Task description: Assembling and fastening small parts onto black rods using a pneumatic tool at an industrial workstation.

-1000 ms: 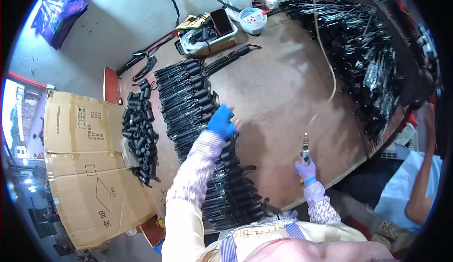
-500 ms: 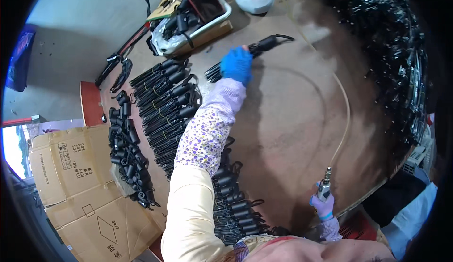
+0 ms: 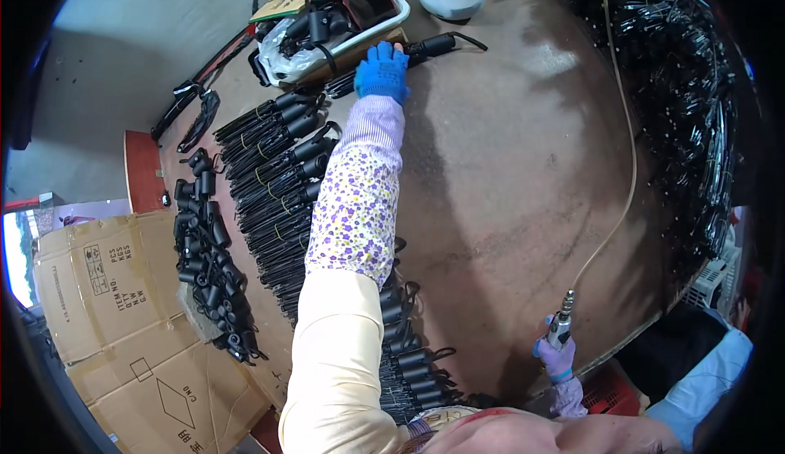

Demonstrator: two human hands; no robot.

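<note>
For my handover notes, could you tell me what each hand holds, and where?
The right hand grips a hose-fed pneumatic tool around its body. The left hand rests on a black-handled piece; a closed grip cannot be told.

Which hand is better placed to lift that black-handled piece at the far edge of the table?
Left. The left hand already lies on the black-handled piece, while the right hand is near the body, gripping a hose-fed tool.
</note>
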